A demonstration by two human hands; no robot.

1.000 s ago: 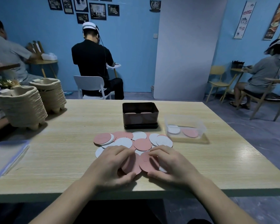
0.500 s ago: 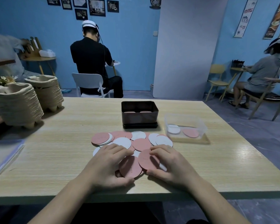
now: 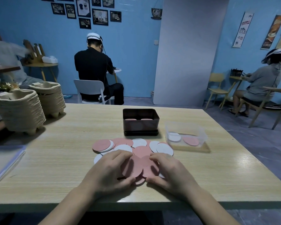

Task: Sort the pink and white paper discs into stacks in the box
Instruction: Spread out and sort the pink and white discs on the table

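Several pink and white paper discs [image 3: 139,146] lie spread and overlapping on the wooden table [image 3: 63,159] in front of me. My left hand [image 3: 110,172] holds a pink disc [image 3: 131,166] between curled fingers and thumb. My right hand [image 3: 170,171] pinches a second pink disc [image 3: 150,168] that overlaps the first. Behind the pile stands a dark rectangular box [image 3: 141,125] with two low disc stacks showing inside. To its right, a clear plastic box [image 3: 186,135] contains a white disc and a pink disc.
Two stacks of beige pulp trays [image 3: 21,109] stand at the table's left. A clear plastic lid [image 3: 1,159] lies at the near left edge. Three seated people work at small tables beyond mine.
Both hands have drawn the two pink discs closer together so they overlap more. The camera view shifted slightly.
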